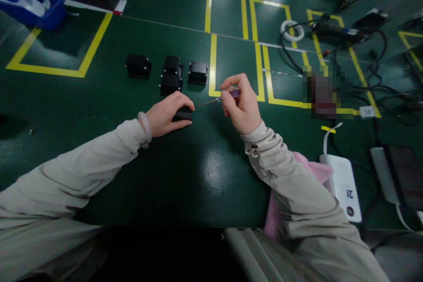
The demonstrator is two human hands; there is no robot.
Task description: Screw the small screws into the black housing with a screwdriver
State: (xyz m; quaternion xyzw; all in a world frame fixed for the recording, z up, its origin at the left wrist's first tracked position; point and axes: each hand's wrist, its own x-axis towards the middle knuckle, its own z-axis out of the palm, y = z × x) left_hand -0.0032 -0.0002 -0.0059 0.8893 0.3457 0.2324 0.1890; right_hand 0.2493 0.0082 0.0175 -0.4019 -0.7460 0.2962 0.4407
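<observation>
My left hand (167,116) grips a small black box (183,115) on the green table, fingers over its far side and thumb along the near side. In my right hand (242,105) is a screwdriver (235,93) with a purplish handle, pinched between thumb and fingers. Its thin metal shaft points left, and the tip meets the right end of the box near my left fingertips; the exact contact is too small to make out. Just beyond my hands stand several similar black boxes with small shiny screws: one at the left (138,66), two close together (171,83), one at the right (198,72).
Yellow tape (213,59) marks rectangles on the green table (185,176). To the right lie a white tape roll (292,31), tangled black cables (370,83), a white power bank (343,187) and a pink cloth (312,166). A blue bin (54,11) stands far left.
</observation>
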